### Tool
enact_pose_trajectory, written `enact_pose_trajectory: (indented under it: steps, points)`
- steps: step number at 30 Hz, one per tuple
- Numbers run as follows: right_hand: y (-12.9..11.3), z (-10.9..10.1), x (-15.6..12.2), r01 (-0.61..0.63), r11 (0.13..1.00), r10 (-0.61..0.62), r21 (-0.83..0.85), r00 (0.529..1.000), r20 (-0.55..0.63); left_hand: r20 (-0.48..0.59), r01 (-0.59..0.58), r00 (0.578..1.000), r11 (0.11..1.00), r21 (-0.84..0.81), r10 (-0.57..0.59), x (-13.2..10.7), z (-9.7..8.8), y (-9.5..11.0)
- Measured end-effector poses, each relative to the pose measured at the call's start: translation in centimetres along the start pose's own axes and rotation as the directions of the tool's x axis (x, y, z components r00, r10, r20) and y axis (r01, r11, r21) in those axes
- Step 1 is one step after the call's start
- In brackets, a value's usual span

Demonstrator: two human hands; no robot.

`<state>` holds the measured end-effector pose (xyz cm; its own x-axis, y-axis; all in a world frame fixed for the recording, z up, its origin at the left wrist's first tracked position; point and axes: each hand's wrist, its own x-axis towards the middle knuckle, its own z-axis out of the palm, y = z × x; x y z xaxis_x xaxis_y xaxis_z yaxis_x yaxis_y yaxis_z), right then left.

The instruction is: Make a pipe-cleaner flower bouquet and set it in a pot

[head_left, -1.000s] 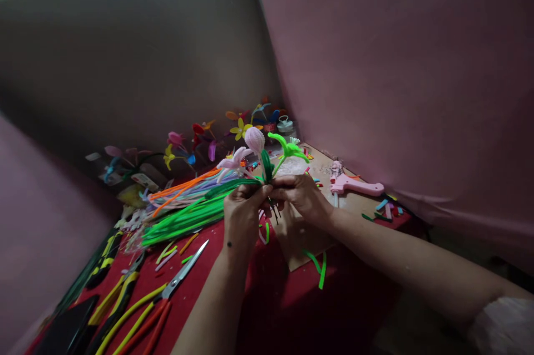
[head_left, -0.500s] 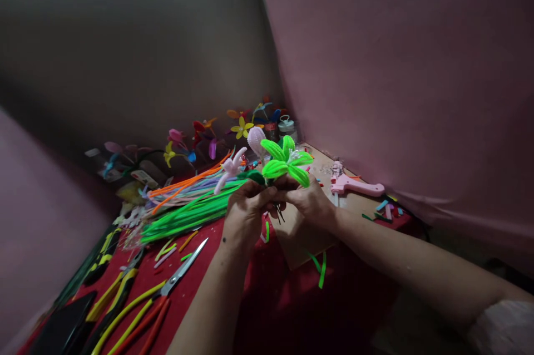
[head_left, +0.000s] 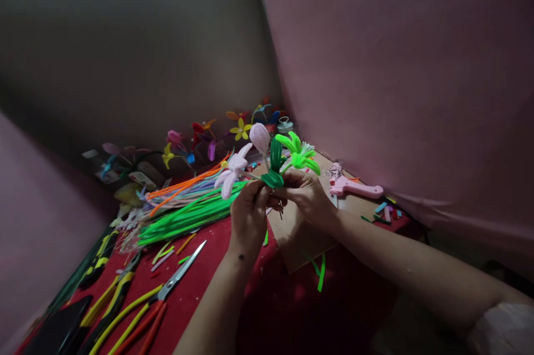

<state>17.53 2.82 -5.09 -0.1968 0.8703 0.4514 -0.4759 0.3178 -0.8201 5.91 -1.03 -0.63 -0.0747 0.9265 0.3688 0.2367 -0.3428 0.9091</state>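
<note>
Between my two hands I hold a small bunch of pipe-cleaner flowers above the table. My left hand [head_left: 249,210] is closed around the stems from the left, and my right hand [head_left: 311,199] pinches them from the right. A pale pink open flower [head_left: 234,170] leans left, a pale pink bud [head_left: 260,138] stands upright, and a bright green flower [head_left: 298,153] leans right. Dark green leaves [head_left: 274,166] sit at the middle, where the stems meet. Thin dark stem ends [head_left: 281,212] poke out below my fingers, which partly hide the joint.
Bundled green pipe cleaners [head_left: 187,218] lie behind my left hand. Scissors [head_left: 171,282], pliers [head_left: 119,294] and a black flat object [head_left: 62,324] lie at left. A pink glue gun [head_left: 359,187] rests on a brown board [head_left: 292,243]. Finished flowers [head_left: 200,135] line the back.
The bunch has turned in my hands: the green flower moved right and now faces sideways, the dark green leaves show in front, and the pink flower opens more into view.
</note>
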Motion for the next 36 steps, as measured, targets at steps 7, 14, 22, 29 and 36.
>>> enact_pose_trajectory:
  steps: [7, 14, 22, 29, 36]
  points:
    - [-0.1, 0.1, 0.0, 0.028, 1.0, -0.027, 0.01, 0.999, -0.042, 0.042, -0.145, 0.989, 0.964, 0.223, 0.139, -0.1, -0.4, -0.9]
    - [-0.4, -0.3, -0.1, 0.032, 0.995, -0.035, -0.09, 0.999, -0.024, 0.169, 0.056, 0.984, 0.998, 0.039, -0.062, 0.5, -1.3, -1.2]
    - [-1.7, 0.3, -0.6, 0.005, 0.988, -0.01, -0.154, 1.0, -0.029, 0.118, 0.056, 0.992, 0.987, -0.148, -0.039, 0.4, -1.2, -0.7]
    - [0.0, -0.5, -0.3, -0.046, 0.997, 0.046, -0.06, 0.999, 0.005, 0.05, 0.133, 0.991, 0.973, -0.19, -0.126, 0.0, -0.4, -0.2]
    - [0.0, -0.8, -0.1, -0.118, 0.993, 0.121, -0.031, 0.979, 0.162, 0.057, 0.14, 0.99, 0.92, -0.366, -0.128, 0.0, 0.1, -1.6]
